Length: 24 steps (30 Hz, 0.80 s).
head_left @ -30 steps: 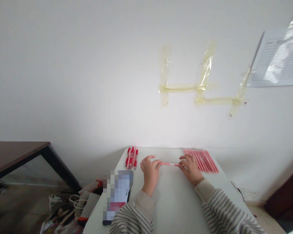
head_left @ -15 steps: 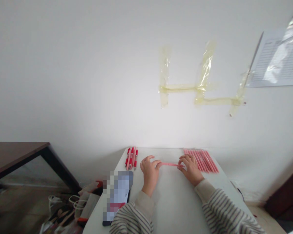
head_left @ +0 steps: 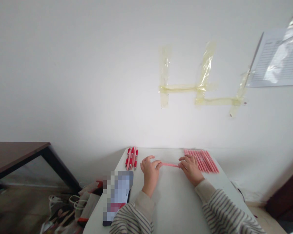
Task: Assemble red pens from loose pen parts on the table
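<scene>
A thin pink pen point(head_left: 170, 164) lies level between my two hands, just above the white table point(head_left: 171, 201). My left hand point(head_left: 150, 174) pinches its left end with thumb and fingers. My right hand point(head_left: 190, 169) pinches its right end. A row of several pink pens point(head_left: 205, 160) lies on the table right behind my right hand. A small bunch of red and pink pens point(head_left: 132, 157) lies at the table's far left corner, left of my left hand.
A phone with a blurred screen point(head_left: 118, 195) lies near the table's left edge. A dark wooden table point(head_left: 17, 156) stands at the left, with bags and cables point(head_left: 68, 211) on the floor. Tape strips point(head_left: 200, 87) and a paper sheet point(head_left: 275, 61) hang on the wall.
Both hands stay pinched on the pen in almost the same place. My right hand's fingers have shifted slightly along the pen's right end.
</scene>
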Each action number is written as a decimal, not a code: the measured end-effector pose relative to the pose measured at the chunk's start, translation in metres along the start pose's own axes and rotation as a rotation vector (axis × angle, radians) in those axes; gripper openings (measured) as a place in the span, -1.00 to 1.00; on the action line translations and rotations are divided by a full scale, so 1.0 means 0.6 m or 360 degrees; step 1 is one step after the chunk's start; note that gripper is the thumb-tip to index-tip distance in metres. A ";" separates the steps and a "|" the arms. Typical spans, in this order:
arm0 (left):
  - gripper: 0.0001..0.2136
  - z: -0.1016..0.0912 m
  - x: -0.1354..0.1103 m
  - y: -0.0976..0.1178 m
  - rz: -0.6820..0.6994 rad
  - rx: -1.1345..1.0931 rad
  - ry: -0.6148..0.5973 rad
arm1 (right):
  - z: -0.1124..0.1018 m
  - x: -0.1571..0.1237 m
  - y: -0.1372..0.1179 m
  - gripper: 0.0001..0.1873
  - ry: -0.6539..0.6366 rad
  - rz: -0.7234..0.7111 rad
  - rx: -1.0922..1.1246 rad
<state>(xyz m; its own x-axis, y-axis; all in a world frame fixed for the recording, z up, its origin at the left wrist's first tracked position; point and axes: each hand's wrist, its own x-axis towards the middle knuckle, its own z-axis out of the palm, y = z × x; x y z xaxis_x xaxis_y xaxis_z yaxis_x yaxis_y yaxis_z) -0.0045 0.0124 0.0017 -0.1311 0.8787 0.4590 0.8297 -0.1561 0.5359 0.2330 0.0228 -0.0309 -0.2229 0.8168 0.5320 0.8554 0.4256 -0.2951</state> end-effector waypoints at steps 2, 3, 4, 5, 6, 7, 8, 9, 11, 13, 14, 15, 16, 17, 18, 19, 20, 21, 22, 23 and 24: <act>-0.92 0.001 0.001 -0.001 0.0002 0.0008 0.0011 | -0.001 0.001 -0.002 -0.74 0.0018 0.0000 0.0008; -0.92 0.001 0.001 -0.001 0.0000 0.0012 0.0013 | -0.001 0.001 -0.003 -0.76 0.0023 0.0002 0.0018; -0.92 0.000 0.001 -0.001 -0.0006 0.0012 0.0011 | -0.002 0.001 -0.003 -0.77 0.0026 0.0005 0.0029; -0.92 -0.001 0.001 -0.001 -0.0014 0.0009 0.0005 | -0.002 0.002 -0.004 -0.79 0.0027 0.0007 0.0041; -0.92 -0.001 0.001 -0.001 -0.0022 0.0003 -0.0001 | -0.003 0.002 -0.004 -0.80 0.0027 0.0009 0.0053; -0.92 -0.002 0.001 0.000 -0.0029 -0.0004 -0.0008 | -0.004 0.002 -0.004 -0.82 0.0028 0.0010 0.0063; -0.92 -0.003 0.001 0.000 -0.0036 -0.0012 -0.0011 | -0.004 0.002 -0.004 -0.84 0.0029 0.0008 0.0070; -0.92 -0.003 0.001 0.001 -0.0040 -0.0020 -0.0010 | -0.004 0.002 -0.003 -0.85 0.0029 0.0007 0.0073; -0.92 -0.003 0.001 0.001 -0.0043 -0.0029 0.0001 | -0.004 0.003 -0.001 -0.88 0.0025 0.0004 0.0071; -0.91 -0.002 0.001 0.001 -0.0037 -0.0032 0.0014 | -0.003 0.003 0.003 -0.89 0.0017 0.0005 0.0065; -0.91 -0.002 0.001 0.000 -0.0033 -0.0031 0.0021 | -0.003 0.003 0.005 -0.89 0.0016 0.0006 0.0063; -0.91 -0.001 0.001 0.000 -0.0031 -0.0027 0.0026 | -0.002 0.004 0.007 -0.89 0.0017 0.0007 0.0061; -0.91 -0.001 0.001 0.000 -0.0030 -0.0023 0.0030 | -0.003 0.004 0.008 -0.88 0.0022 0.0006 0.0058; -0.90 -0.001 0.001 0.000 -0.0032 -0.0019 0.0033 | -0.003 0.005 0.009 -0.87 0.0030 0.0005 0.0054; -0.90 -0.001 0.001 0.000 -0.0035 -0.0016 0.0033 | -0.004 0.005 0.010 -0.86 0.0042 0.0003 0.0050; -0.89 -0.002 0.001 0.000 -0.0039 -0.0013 0.0029 | -0.005 0.006 0.010 -0.85 0.0054 -0.0002 0.0046; -0.88 -0.002 0.001 0.000 -0.0042 -0.0010 0.0023 | -0.007 0.006 0.010 -0.84 0.0068 -0.0007 0.0043; -0.88 -0.003 0.002 0.000 -0.0045 -0.0008 0.0018 | -0.008 0.006 0.010 -0.83 0.0085 -0.0011 0.0038; -0.87 -0.003 0.002 0.000 -0.0048 -0.0005 0.0017 | -0.010 0.007 0.011 -0.82 0.0104 -0.0012 0.0030; -0.86 -0.003 0.002 0.000 -0.0048 -0.0002 0.0016 | -0.011 0.007 0.011 -0.81 0.0122 -0.0012 0.0019; -0.85 -0.003 0.001 -0.001 -0.0045 0.0000 0.0017 | -0.012 0.007 0.012 -0.80 0.0136 -0.0011 0.0007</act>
<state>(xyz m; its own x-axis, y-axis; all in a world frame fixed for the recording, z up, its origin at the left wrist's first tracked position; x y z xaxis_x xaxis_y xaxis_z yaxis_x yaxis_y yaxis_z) -0.0059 0.0124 0.0032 -0.1604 0.8781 0.4509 0.8254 -0.1312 0.5491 0.2416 0.0264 -0.0253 -0.1879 0.7776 0.6000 0.8520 0.4330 -0.2943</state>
